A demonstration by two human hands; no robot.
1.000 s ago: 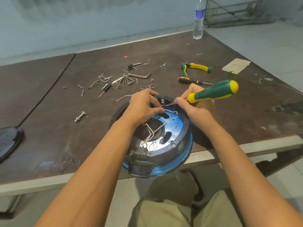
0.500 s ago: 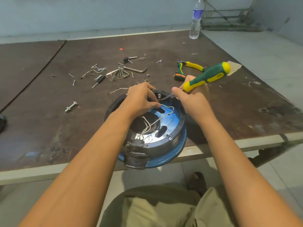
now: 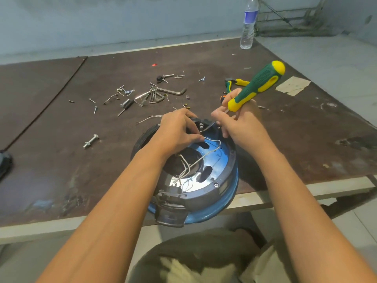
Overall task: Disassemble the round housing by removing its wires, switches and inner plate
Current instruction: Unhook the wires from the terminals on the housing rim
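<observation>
Left hand pinches a wire inside the round housing beneath; right hand grips a screwdriver

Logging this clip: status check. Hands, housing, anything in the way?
Left hand pinches a white wire. Right hand grips the screwdriver, tip at far rim of the housing. Plate not yet out. Nothing blocking.

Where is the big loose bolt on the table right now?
In the head view, the bolt lies on the table left of the round housing, nearer the person than the scattered screws.
</observation>
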